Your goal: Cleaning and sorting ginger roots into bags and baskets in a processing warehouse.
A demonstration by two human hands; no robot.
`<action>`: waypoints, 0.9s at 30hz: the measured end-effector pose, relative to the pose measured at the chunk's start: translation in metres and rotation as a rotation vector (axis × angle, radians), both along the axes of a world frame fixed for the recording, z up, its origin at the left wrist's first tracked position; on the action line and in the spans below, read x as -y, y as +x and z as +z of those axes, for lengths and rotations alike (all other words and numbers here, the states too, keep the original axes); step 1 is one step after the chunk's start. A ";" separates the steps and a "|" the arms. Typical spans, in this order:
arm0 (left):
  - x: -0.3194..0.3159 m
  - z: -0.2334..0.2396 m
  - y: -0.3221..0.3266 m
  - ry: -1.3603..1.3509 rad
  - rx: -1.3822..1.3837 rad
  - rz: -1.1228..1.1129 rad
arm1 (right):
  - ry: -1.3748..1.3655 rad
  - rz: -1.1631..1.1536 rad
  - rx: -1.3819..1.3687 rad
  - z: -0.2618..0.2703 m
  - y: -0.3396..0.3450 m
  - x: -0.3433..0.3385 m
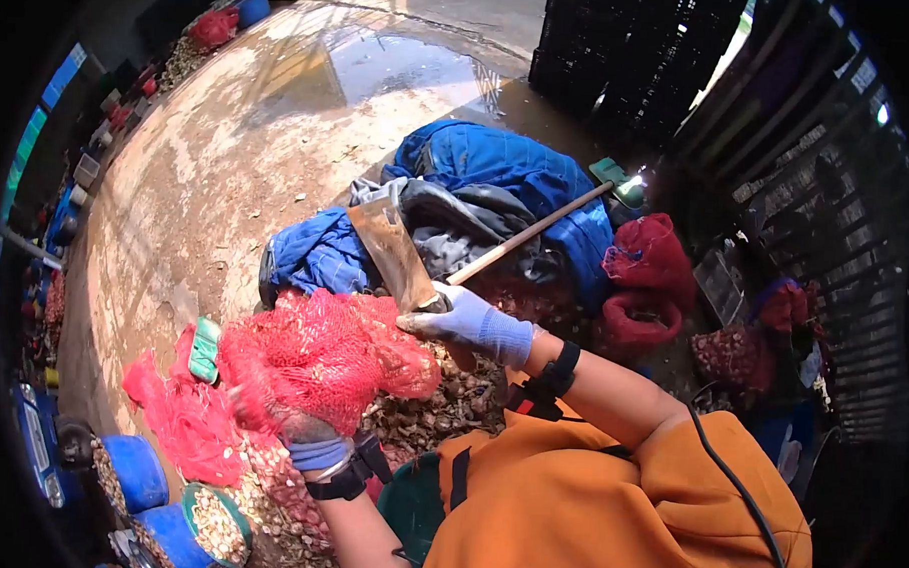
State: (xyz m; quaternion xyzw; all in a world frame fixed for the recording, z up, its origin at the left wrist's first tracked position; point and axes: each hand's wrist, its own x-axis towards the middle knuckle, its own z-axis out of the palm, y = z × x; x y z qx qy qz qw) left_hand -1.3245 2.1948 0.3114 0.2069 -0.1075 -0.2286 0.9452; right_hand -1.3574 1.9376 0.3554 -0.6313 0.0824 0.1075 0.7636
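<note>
My right hand [464, 322], in a pale blue knit glove with dirty fingertips, grips the near end of a flat, worn brown blade-like piece [392, 252]. My left hand [303, 421], gloved too, is partly behind a red mesh sack [309, 354]; whether its fingers hold the mesh is hidden. The sack lies bunched in front of me, above a pile of garlic bulbs and husks [466, 393]. A green plastic piece [204, 349] lies against the sack's left side. Under my left forearm stands a dark green basin [409, 504].
Blue and grey cloth bundles [496, 158] lie ahead, with a wooden-handled tool [531, 230] across them. Blue drums [136, 472] and a green tub of garlic cloves [221, 527] stand at lower left. Red sacks [650, 261] are at right, beside a slatted wall [817, 214].
</note>
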 end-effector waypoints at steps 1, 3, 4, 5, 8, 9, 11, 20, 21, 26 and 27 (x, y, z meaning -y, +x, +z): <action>0.022 -0.003 -0.004 -0.066 -0.024 0.008 | 0.067 0.058 -0.178 -0.016 -0.011 0.000; 0.058 -0.025 -0.017 -0.100 -0.036 -0.178 | 0.345 0.008 -0.151 -0.041 -0.039 -0.006; 0.072 -0.041 -0.027 -0.093 -0.110 -0.221 | 0.496 -0.018 -0.123 -0.047 -0.048 0.002; 0.080 -0.059 -0.036 -0.078 -0.180 -0.257 | 0.695 -0.011 -0.045 -0.051 -0.058 0.007; 0.068 -0.104 -0.050 0.398 -0.179 -0.238 | 0.696 -0.213 -0.031 -0.050 -0.074 0.041; 0.061 -0.114 -0.053 0.764 -0.034 -0.142 | 0.686 -0.211 -0.005 -0.049 -0.076 0.050; 0.056 -0.130 -0.063 1.088 0.004 -0.110 | 0.719 -0.218 -0.072 -0.049 -0.078 0.056; 0.127 -0.142 -0.106 1.261 0.118 -0.133 | 0.478 0.141 -0.186 -0.098 -0.079 0.113; 0.138 -0.145 -0.101 1.293 0.071 -0.116 | 0.283 0.137 -0.217 -0.105 -0.080 0.140; 0.211 -0.157 -0.099 1.397 0.035 -0.326 | 0.261 0.210 -0.411 -0.149 -0.074 0.256; 0.233 -0.160 -0.101 1.395 0.039 -0.383 | 0.365 0.141 -0.190 -0.155 -0.071 0.260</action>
